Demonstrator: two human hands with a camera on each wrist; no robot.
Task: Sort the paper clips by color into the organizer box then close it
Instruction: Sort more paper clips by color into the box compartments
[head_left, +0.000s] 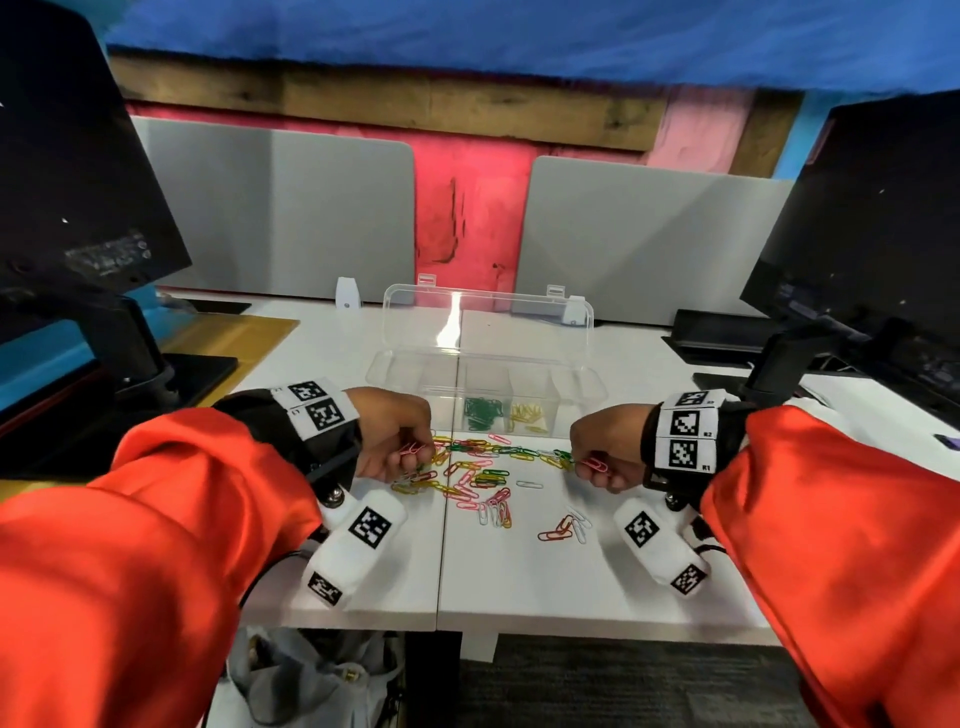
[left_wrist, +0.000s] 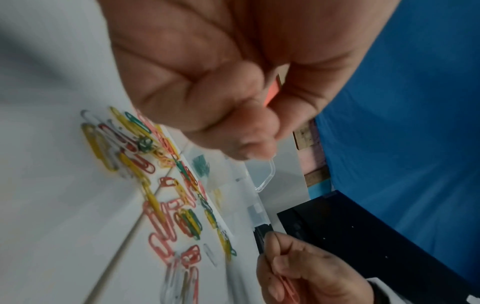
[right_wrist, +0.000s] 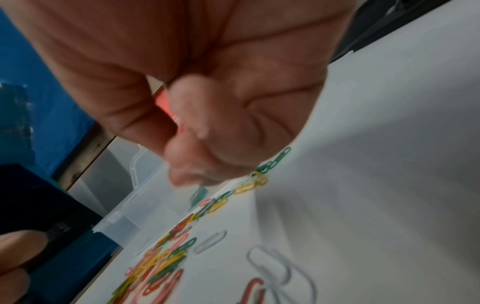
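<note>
A clear organizer box (head_left: 582, 387) stands open at the back of the white desk (head_left: 519, 571), lid up. Green clips (head_left: 482, 411) fill one compartment and yellow clips (head_left: 527, 414) the one to its right. A loose heap of mixed red, yellow, green and white paper clips (head_left: 480, 475) lies in front of the box. My left hand (head_left: 397, 441) hovers over the heap's left end and pinches pink-red clips (head_left: 413, 448). My right hand (head_left: 605, 454) at the heap's right end pinches pink-red clips (head_left: 596, 464) too. Both wrist views show curled fingers over the heap (left_wrist: 155, 185) (right_wrist: 166, 261).
Two dark monitors (head_left: 78, 208) (head_left: 872, 218) on stands flank the desk. Grey divider panels (head_left: 280, 213) rise behind the box. A small cluster of red and white clips (head_left: 566, 527) lies apart at the front right. A bag (head_left: 311, 675) sits under the desk edge.
</note>
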